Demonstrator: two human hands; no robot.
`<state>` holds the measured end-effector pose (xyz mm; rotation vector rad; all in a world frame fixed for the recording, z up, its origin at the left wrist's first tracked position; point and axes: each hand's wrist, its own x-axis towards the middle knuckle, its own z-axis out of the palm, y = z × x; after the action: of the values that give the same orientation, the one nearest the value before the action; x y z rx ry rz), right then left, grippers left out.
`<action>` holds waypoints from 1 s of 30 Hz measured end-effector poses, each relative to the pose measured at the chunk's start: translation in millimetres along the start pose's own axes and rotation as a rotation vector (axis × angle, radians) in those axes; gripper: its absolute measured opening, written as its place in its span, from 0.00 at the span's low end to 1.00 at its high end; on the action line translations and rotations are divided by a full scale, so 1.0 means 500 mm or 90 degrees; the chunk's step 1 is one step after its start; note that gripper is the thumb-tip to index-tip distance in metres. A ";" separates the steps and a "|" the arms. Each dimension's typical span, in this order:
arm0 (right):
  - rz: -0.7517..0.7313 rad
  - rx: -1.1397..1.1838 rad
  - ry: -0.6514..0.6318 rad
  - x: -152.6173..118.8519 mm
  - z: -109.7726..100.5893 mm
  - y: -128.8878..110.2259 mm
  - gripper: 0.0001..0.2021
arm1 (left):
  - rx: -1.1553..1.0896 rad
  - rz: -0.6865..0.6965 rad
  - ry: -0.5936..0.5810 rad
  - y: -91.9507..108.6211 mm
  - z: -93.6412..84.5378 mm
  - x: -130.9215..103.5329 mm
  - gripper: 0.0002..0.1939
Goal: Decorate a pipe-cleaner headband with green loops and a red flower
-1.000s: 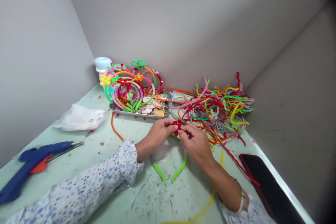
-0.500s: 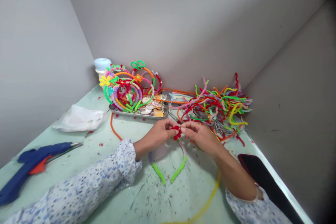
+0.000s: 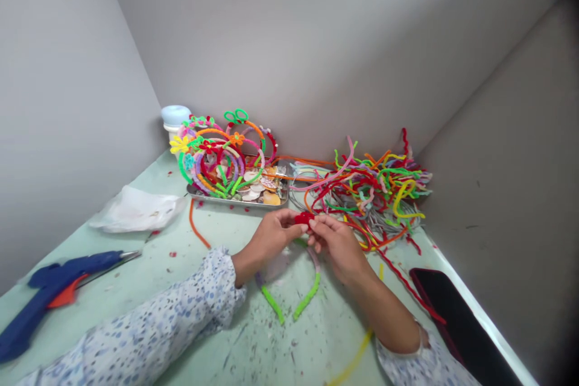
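A red pipe-cleaner flower (image 3: pixel 303 221) is pinched between the fingertips of my left hand (image 3: pixel 274 234) and my right hand (image 3: pixel 337 243). Both hands are closed on it, and the fingers cover part of its petals. Just below lies a headband (image 3: pixel 309 296) wrapped in fuzzy stems, with bright green ends and pale purple and pink higher up. My hands partly hide its top arc. Alongside my right forearm stretches a long red pipe cleaner (image 3: pixel 414 286). A yellow pipe cleaner (image 3: pixel 357 354) passes beneath that forearm.
Behind my hands, a metal tray (image 3: pixel 235 201) holds shell-like pieces and several finished headbands (image 3: pixel 217 160). Colourful pipe cleaners (image 3: pixel 375 178) are heaped at the back right. A blue glue gun (image 3: pixel 54 289), a white plastic packet (image 3: pixel 138 210), a lidded container (image 3: pixel 175 116) and a dark phone (image 3: pixel 461 319) surround the work area.
The red flower has tilted and now looks flatter in my fingers. My right hand has shifted slightly down, its forearm left. A long red pipe cleaner now shows right of my forearm.
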<state>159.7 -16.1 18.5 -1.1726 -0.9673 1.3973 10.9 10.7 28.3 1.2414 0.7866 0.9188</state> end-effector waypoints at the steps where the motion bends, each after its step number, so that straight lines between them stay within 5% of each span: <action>1: 0.022 0.045 -0.014 0.002 -0.002 0.003 0.09 | -0.003 0.000 0.006 -0.003 -0.002 0.002 0.07; 7: 0.111 0.126 -0.096 0.005 -0.016 0.001 0.07 | 0.015 0.022 -0.032 -0.011 -0.009 0.007 0.07; 14: -0.017 -0.037 -0.054 0.003 -0.014 -0.001 0.12 | 0.026 -0.024 -0.020 -0.007 -0.004 0.003 0.10; 30: 0.057 0.250 -0.029 0.014 -0.009 0.022 0.08 | 0.006 0.000 -0.007 -0.029 -0.011 0.007 0.10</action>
<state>161.9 -11.1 5.8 -0.8998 -0.6377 1.6039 9.7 14.9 13.0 1.2543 0.7832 0.9083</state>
